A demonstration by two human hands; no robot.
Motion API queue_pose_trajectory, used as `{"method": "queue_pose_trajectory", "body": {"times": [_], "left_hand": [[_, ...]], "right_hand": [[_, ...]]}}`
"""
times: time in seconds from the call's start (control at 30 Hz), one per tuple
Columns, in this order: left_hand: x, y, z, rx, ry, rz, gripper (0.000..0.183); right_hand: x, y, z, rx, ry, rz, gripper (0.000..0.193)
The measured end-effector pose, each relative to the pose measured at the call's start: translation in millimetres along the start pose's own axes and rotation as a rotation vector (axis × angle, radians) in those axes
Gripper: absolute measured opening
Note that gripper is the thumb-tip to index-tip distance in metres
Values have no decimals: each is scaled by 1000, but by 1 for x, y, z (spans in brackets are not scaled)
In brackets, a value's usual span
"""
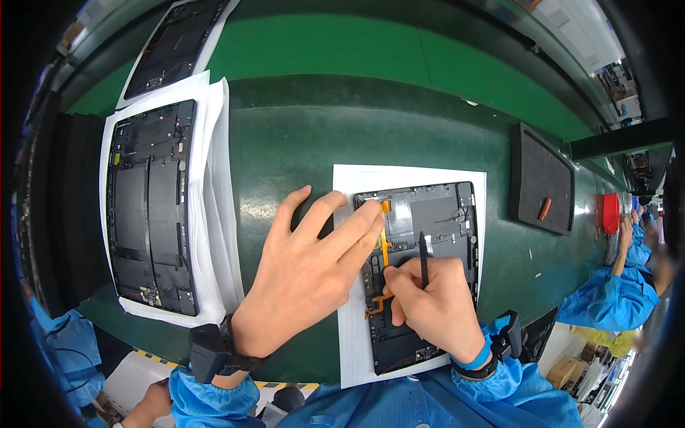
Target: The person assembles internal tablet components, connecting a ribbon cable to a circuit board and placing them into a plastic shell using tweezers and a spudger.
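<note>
A black tablet back housing (442, 214) lies on a white sheet (349, 357) in front of me, with small parts and wires inside it. An orange flex cable (386, 246) runs down its left side. My left hand (307, 264) is open, fingers stretched out, with fingertips at the housing's upper left corner by the cable's top end. Between its thumb and fingers a dark object (305, 212) shows partly on the table; its kind is hidden. My right hand (435, 299) grips a slim black pen-like stick (424, 257) over the housing; its lower end is hidden.
On the left, another tablet housing (168, 207) lies on stacked white sheets (221, 192), with a third housing (175, 46) beyond. Black foam sheets (71, 207) stand at far left. A black tray (531, 171) holds a small reddish-brown piece (545, 208). A co-worker's blue sleeve (606, 296) is at right.
</note>
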State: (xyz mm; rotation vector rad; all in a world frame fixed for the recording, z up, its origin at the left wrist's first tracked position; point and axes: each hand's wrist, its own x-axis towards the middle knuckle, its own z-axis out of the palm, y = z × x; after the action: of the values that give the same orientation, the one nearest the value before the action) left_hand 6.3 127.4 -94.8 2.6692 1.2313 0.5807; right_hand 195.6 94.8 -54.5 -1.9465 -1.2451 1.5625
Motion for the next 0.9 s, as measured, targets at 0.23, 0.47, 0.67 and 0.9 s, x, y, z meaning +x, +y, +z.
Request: {"method": "queue_pose_trajectory", "body": {"times": [0.23,0.47,0.67,0.9], "left_hand": [[0,2,1,-38,23,-32,55],[1,2,1,-40,27,-26,55],[-1,4,1,-31,29,-26,54],[-1,3,3,-33,34,-19,55]], "right_hand": [[2,-4,-3,-32,-20,-2,30],[7,-9,-10,-104,-73,7,36],[4,-10,-11,-99,-75,22,36],[3,-10,-14,-112,-128,94,33]]}}
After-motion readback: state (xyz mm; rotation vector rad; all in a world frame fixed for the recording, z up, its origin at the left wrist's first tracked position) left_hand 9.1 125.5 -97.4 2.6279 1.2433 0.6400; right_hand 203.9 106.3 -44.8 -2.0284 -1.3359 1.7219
